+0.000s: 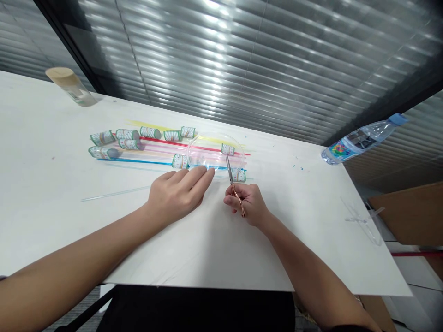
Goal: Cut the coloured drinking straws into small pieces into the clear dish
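Silvery slatted blinds point(214, 69) are hanging behind the white table point(155, 258). Among coloured straws point(145, 162), a clear plastic bowl point(209, 161) is sitting just beyond the nearer left hand point(182, 192), whose straight fingers are lying together at its near rim; I cannot tell whether they are gripping anything. The right hand point(249, 203) is curling around copper-handled scissors point(232, 181), their long axis running toward the bowl's right side.
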`<state>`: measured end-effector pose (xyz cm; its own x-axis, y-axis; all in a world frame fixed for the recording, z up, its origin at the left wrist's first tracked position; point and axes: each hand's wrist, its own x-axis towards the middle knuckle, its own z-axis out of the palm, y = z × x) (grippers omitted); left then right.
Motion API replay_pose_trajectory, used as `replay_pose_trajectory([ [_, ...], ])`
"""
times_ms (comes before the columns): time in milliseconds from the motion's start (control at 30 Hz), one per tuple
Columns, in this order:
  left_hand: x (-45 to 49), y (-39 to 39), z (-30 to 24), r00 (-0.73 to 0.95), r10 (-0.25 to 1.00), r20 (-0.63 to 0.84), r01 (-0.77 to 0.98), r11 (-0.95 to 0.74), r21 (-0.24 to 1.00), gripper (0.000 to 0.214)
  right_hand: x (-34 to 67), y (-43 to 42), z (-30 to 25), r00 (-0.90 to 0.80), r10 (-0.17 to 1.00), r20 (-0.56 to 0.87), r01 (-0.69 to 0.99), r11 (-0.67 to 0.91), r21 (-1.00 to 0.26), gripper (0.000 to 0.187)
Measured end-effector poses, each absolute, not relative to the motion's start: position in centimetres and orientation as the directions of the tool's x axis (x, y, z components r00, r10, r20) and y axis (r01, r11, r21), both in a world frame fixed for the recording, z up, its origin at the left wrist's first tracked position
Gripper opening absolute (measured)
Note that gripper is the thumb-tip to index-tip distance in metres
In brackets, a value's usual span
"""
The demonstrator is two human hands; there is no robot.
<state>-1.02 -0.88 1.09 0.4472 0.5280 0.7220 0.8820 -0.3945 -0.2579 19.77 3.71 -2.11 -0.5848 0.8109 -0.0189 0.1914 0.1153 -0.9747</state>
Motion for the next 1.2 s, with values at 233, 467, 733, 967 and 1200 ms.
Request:
replay_pose_trajectory([
  [233,-1.05,-0.87,1.09,0.462,0.52,0.718,0.877,-0.387,-0.285,0.034,19.73,3.71,-2.14,-0.587,0.809,-0.011,0.184,0.12,-0.976,0.046],
  [467,-1.09,-0.9,0.95,0.46,0.543,0.702,0.884,-0.356,-0.304,0.03,19.69,3.66,-1.94,-0.577,0.816,-0.016,0.207,0.127,-0.97,0.048],
  [733,-0.95,-0.86,1.3,0.477,0.502,0.721,0.873,-0.365,-0.323,0.03,19.67,3.64,-2.0,-0.565,0.825,0.0,0.197,0.135,-0.971,0.046],
  [967,-0.9,-0.91,1.33,0.471,0.509,0.72,0.878,-0.348,-0.328,0.028,19.84,3.57,-1.81,-0.594,0.802,0.066,0.163,0.201,-0.966,0.049],
  [1200,-0.73,-0.83,1.45,0.485,0.475,0.734,0.871,-0.337,-0.357,0.028,20.0,3.7,-2.09,-0.623,0.775,0.101,0.118,0.221,-0.968,0.052],
])
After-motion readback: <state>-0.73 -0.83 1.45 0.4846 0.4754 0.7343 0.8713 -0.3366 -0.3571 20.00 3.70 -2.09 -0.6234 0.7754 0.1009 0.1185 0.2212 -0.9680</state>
